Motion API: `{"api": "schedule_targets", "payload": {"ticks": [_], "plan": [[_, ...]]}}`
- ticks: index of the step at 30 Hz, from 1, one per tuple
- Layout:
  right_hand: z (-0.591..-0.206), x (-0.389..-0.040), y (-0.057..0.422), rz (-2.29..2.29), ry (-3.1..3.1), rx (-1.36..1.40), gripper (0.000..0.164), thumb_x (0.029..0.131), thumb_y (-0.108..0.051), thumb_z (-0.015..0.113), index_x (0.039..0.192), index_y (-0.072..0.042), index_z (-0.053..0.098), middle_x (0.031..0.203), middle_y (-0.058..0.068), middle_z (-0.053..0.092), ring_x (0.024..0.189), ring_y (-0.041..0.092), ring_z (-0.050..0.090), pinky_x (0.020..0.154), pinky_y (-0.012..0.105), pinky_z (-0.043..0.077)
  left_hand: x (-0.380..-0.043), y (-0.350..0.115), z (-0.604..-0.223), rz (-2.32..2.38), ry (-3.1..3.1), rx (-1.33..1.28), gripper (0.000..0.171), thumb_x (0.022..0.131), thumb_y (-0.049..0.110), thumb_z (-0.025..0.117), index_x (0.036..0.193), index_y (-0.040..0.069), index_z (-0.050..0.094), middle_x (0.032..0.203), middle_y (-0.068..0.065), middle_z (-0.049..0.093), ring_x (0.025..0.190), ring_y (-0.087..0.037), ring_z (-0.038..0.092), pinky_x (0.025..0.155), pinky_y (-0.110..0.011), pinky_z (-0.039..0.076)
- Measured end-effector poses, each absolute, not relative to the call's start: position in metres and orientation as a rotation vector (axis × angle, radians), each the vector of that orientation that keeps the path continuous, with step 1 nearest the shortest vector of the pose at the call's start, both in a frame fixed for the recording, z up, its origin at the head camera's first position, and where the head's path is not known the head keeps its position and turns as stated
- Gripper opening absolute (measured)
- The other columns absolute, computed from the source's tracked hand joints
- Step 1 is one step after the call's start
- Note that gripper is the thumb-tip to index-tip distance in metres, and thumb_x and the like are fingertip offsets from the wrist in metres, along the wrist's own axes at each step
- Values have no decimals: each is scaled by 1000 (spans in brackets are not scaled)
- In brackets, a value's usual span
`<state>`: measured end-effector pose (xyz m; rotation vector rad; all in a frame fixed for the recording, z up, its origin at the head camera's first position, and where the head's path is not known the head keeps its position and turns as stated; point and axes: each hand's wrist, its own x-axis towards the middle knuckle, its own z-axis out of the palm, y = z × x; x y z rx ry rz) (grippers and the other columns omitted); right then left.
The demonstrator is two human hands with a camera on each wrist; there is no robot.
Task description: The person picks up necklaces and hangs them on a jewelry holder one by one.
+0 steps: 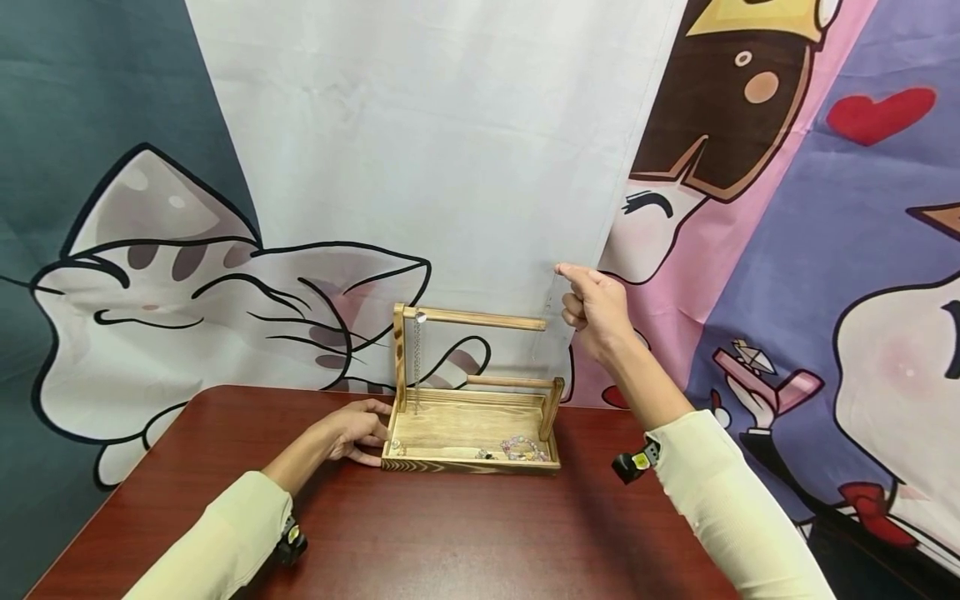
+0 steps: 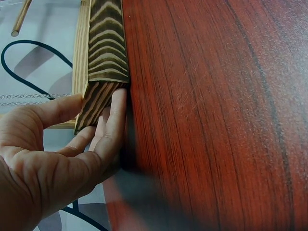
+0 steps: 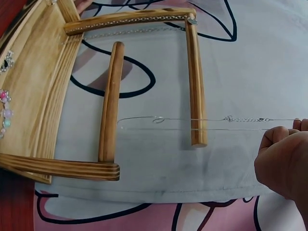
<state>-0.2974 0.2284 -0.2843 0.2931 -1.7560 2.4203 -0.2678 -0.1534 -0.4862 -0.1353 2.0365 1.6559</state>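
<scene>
A wooden jewelry stand (image 1: 472,467) with a shallow tray and two bars stands on the table. My left hand (image 1: 358,432) grips its left end, thumb on one side and fingers on the other in the left wrist view. Raised at the right, my right hand (image 1: 598,307) pinches a thin silvery necklace (image 3: 245,120) between thumb and forefinger. Its two strands run down across the free end of the upper bar (image 3: 197,91) in the right wrist view, and the loop reaches toward the lower bar (image 3: 110,106).
A silver chain (image 1: 418,358) hangs from the left of the upper bar. In the tray lie a pastel beaded bracelet (image 1: 521,450) and small jewelry pieces. The reddish-brown table (image 1: 450,533) extends in front; a cartoon-printed cloth (image 1: 450,150) hangs behind.
</scene>
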Motion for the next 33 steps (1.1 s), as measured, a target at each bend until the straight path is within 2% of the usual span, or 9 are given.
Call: {"api": "schedule_targets", "payload": {"ticks": [6, 14, 20, 27, 33], "plan": [[-289, -303, 235, 2412, -1746, 244, 21, 113, -13, 67, 99, -12, 83, 53, -13, 33, 46, 0, 26, 51, 22, 13, -268, -153, -486, 1663, 2026, -142, 68, 95, -9, 63, 159, -3, 43, 121, -24, 71, 111, -29, 72, 86, -50, 73], [-300, -309, 242, 2379, -1788, 174, 21, 113, -16, 69, 97, -16, 83, 54, -12, 32, 49, 3, 23, 53, 23, 15, -268, -153, -486, 1648, 2037, -130, 69, 95, -8, 64, 160, -3, 42, 124, -25, 71, 115, -31, 73, 85, -49, 73], [-309, -315, 241, 2381, -1807, 154, 22, 112, -16, 70, 94, -16, 82, 54, -13, 32, 47, 1, 28, 48, 18, 20, -268, -154, -486, 1646, 2036, -124, 69, 96, -8, 64, 161, -3, 41, 125, -25, 72, 116, -31, 72, 84, -49, 73], [-314, -314, 235, 2392, -1849, 186, 22, 113, -15, 67, 95, -16, 79, 54, -13, 30, 49, 2, 26, 53, 22, 15, -268, -154, -486, 1645, 2036, -125, 70, 95, -8, 64, 161, -2, 41, 124, -24, 71, 117, -32, 71, 85, -49, 73], [-317, -312, 229, 2398, -1880, 189, 18, 112, -14, 68, 99, -10, 79, 55, -12, 29, 48, 2, 26, 54, 22, 13, -268, -154, -486, 1648, 2031, -115, 69, 96, -8, 64, 161, -3, 41, 125, -25, 71, 117, -32, 73, 84, -48, 73]]}}
